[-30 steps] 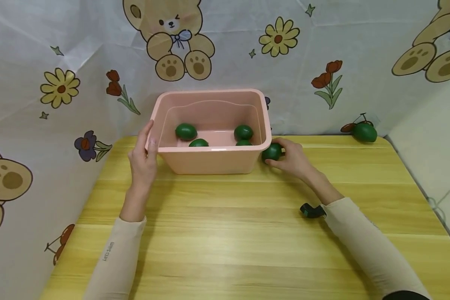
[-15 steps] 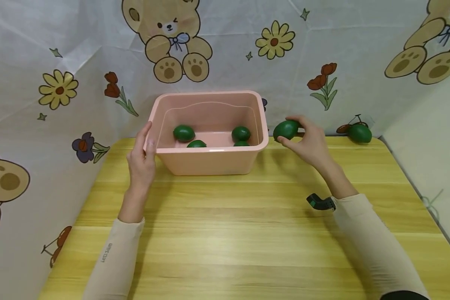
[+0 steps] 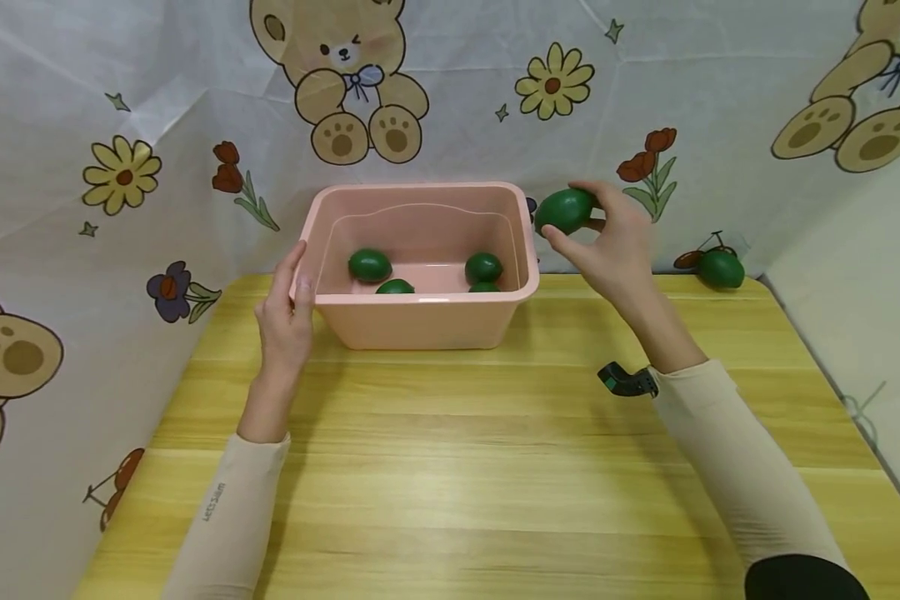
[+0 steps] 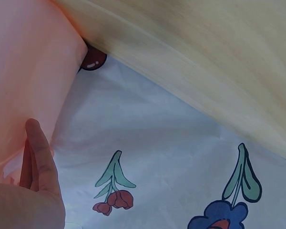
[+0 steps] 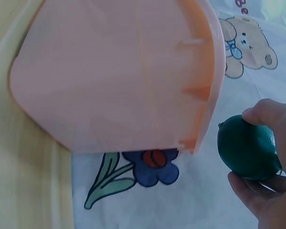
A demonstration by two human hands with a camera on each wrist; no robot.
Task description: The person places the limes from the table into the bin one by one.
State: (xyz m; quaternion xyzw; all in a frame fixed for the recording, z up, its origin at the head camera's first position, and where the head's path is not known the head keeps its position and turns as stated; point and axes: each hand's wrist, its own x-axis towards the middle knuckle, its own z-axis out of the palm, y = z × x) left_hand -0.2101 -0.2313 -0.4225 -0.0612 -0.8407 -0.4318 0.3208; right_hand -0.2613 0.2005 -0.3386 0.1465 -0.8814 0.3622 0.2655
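A pink plastic bin (image 3: 420, 323) stands at the table's back edge. Its left rim is held by my left hand (image 3: 283, 323), with the thumb at the front corner and the fingers along the outer wall; the left wrist view shows those fingers (image 4: 40, 155) against the side. Beyond the bin's right rim, raised above the table, my right hand (image 3: 618, 242) grips a dark green lime (image 3: 564, 211) between thumb and fingers. In the right wrist view that lime (image 5: 245, 148) is apart from the bin. Several limes lie inside the bin, including one at left (image 3: 370, 265); the front ones are partly hidden by the rim.
Another lime (image 3: 722, 269) sits at the table's back right corner. The wooden table (image 3: 450, 467) meets a white cloth (image 3: 465, 100) printed with bears and flowers at the back. A dark device (image 3: 626, 380) is strapped at the right wrist.
My right hand has lifted the lime off the table from beside the bin's right side, up to above rim height. The left hand has stayed on the bin, which has not moved.
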